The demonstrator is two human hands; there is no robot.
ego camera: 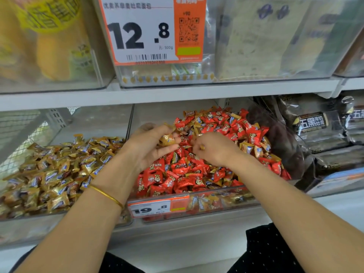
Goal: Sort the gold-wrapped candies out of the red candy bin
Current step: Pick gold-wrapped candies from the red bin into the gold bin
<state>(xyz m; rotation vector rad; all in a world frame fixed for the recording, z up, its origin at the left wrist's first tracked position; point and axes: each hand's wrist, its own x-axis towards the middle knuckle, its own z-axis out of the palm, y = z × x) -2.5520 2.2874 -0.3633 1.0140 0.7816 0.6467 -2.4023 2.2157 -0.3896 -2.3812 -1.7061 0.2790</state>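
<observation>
Two clear bins sit side by side on the lower shelf. Left of the fingers, the gold candy bin [39, 214] holds a heap of gold wrappers only (far too many to count). The left hand [149, 148] is cupped palm-up near the divider, its fingers half curled round a small clutch of gold-wrapped candies [167, 139]; their number cannot be told. Beneath and beyond both hands, the red candy bin [226, 200] is piled with red candies [177, 174], with gold ones scattered among them, mostly right of the fingers. The right hand [215, 150] hangs knuckles-up, fingertips pinching one gold piece [202, 147]. Two price tags show: the lower tag [151, 208] reads 19.8, the upper tag [140, 32] 12.8. Dark packs [315, 125] lie furthest right.
</observation>
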